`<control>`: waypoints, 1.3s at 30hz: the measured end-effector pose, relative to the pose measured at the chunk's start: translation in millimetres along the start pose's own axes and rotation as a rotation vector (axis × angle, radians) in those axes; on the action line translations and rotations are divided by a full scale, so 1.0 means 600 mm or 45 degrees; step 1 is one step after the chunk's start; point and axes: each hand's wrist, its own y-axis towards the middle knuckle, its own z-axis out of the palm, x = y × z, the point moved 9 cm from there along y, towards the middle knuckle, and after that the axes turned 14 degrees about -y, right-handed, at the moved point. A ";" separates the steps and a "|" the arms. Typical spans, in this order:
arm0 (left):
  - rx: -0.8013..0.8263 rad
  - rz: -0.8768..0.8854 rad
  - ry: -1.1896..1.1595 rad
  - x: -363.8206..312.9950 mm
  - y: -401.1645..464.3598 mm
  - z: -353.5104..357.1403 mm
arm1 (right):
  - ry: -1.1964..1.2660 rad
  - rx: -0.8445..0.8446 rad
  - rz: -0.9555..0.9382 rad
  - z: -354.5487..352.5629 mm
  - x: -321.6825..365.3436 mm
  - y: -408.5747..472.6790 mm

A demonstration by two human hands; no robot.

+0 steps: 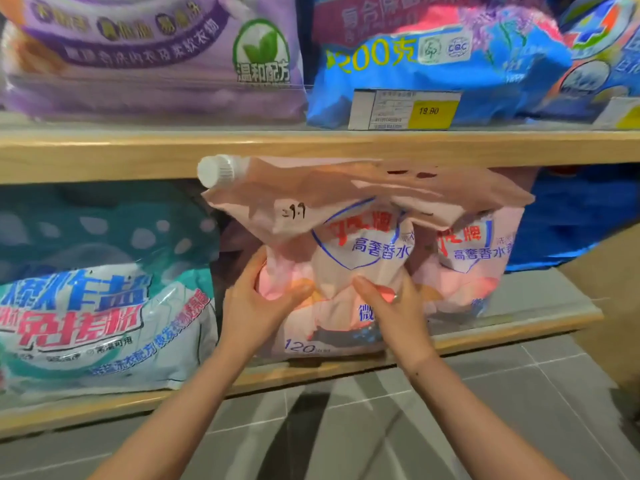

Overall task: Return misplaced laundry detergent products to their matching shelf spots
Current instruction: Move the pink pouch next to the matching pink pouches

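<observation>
**Pink pouch held at the lower shelf's front edge**

On the lower shelf (540,323), near its front edge, both hands gripped a pink detergent pouch (332,244): the left hand (256,306) clasped its left side, the right hand (391,306) its lower front. Its white cap (216,170) overlapped the upper shelf board (104,154). A matching pink pouch (474,258) stood touching it on the right, a teal bag (97,306) just left. Bare shelf lay open toward the right corner.
</observation>
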 end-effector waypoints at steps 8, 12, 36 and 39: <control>-0.050 0.027 0.024 0.064 0.025 -0.038 | -0.154 0.078 -0.057 0.081 -0.039 0.047; -0.040 0.067 0.093 0.063 0.026 -0.057 | -0.121 0.075 -0.023 0.104 -0.065 0.048; -0.095 0.849 1.287 -0.150 0.041 -0.013 | -1.553 -0.346 -0.748 0.059 0.144 0.073; 0.174 0.333 1.335 -0.095 0.109 -0.024 | -1.662 -0.101 -0.589 0.078 0.133 0.122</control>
